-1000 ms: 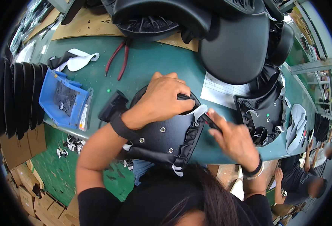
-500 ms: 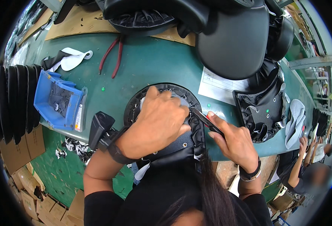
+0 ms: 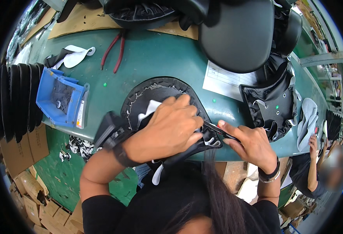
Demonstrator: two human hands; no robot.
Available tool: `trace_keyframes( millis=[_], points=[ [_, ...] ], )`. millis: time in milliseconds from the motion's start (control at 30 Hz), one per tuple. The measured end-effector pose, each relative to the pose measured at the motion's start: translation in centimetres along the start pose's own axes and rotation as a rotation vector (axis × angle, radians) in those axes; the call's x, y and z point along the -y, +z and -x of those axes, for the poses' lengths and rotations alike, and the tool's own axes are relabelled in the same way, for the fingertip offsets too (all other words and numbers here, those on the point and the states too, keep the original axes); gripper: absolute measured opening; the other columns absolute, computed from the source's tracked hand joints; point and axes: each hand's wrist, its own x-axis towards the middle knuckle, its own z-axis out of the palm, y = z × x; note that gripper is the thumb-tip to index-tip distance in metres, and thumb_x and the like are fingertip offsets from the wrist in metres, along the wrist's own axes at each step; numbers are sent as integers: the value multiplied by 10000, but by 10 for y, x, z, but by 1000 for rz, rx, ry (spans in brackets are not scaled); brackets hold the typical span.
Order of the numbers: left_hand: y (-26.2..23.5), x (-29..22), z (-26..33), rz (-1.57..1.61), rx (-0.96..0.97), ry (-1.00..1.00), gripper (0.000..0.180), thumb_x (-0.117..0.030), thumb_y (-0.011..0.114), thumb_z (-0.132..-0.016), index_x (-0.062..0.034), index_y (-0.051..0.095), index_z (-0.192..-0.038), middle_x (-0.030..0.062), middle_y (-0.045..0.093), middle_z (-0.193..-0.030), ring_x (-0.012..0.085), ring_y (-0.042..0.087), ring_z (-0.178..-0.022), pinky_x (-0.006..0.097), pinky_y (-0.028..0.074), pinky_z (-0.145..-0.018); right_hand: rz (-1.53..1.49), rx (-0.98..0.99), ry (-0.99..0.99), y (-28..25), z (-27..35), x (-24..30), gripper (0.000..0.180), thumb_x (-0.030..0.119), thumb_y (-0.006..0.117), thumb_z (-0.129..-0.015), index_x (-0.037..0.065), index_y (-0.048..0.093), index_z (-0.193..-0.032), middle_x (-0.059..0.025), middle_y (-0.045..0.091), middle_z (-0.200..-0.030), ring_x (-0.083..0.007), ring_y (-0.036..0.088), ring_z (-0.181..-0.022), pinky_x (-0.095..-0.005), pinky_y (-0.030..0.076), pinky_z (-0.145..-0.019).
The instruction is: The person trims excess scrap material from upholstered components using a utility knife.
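Note:
A rounded black padded panel point(image 3: 152, 87) lies at the table's near edge, its black cover gathered along the rim with a ragged pale cut edge. Over its middle, my left hand point(image 3: 173, 126) is closed on black cover fabric point(image 3: 151, 108) whose white backing shows; the fingertips are hidden under the knuckles. My right hand point(image 3: 251, 144) grips a utility knife point(image 3: 226, 133) with a dark handle. The blade points left at the panel's right rim, close beside my left fingers, and its tip is hard to make out.
A blue bin point(image 3: 58, 97) of dark pieces stands left, beside stacked black pads point(image 3: 19, 101). Red-handled pliers point(image 3: 113, 52) lie behind. A black cushion point(image 3: 237, 35), a paper sheet point(image 3: 222, 82) and another covered panel point(image 3: 270, 101) sit at right. A co-worker point(image 3: 309, 171) is far right.
My left hand has pulled back toward me with the fabric, baring more of the panel's dark surface. The knife in my right hand has moved nearer to me along the right rim.

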Motion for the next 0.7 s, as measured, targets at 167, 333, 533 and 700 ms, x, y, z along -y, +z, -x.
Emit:
trace_keyframes(
  millis=[167,333,533,700],
  points=[
    [-8,20,-2,920,-252,-389,231,-73,687,-787,-30,525,-628,21,487,-666,166,508,-800,321,416,-700,-110,-57,15,23,31,-4,577,255,672,-874,219,470,-1413,-86,571,-652,-323,568,-524,-416,429,-484],
    [-3,16,-8,1368,-326,-228,197,-125,677,-820,-46,586,-664,67,573,-840,206,548,-940,311,447,-765,-93,-257,64,49,51,7,560,251,697,-847,214,518,-1376,-86,544,-642,-323,541,-491,-413,413,-470],
    [-2,-10,-16,-115,139,-143,282,-333,702,-837,-68,638,-767,80,571,-767,248,560,-701,371,431,-651,-36,-128,57,13,22,-7,528,268,658,-873,254,514,-1381,-82,534,-619,-307,545,-490,-397,412,-461],
    [-4,-5,-10,-199,229,102,310,-386,735,-762,-91,646,-725,51,556,-786,238,524,-707,382,402,-623,-28,-53,54,5,21,-8,493,222,678,-857,158,553,-1330,-86,619,-732,-294,607,-629,-402,424,-527]
  ],
)
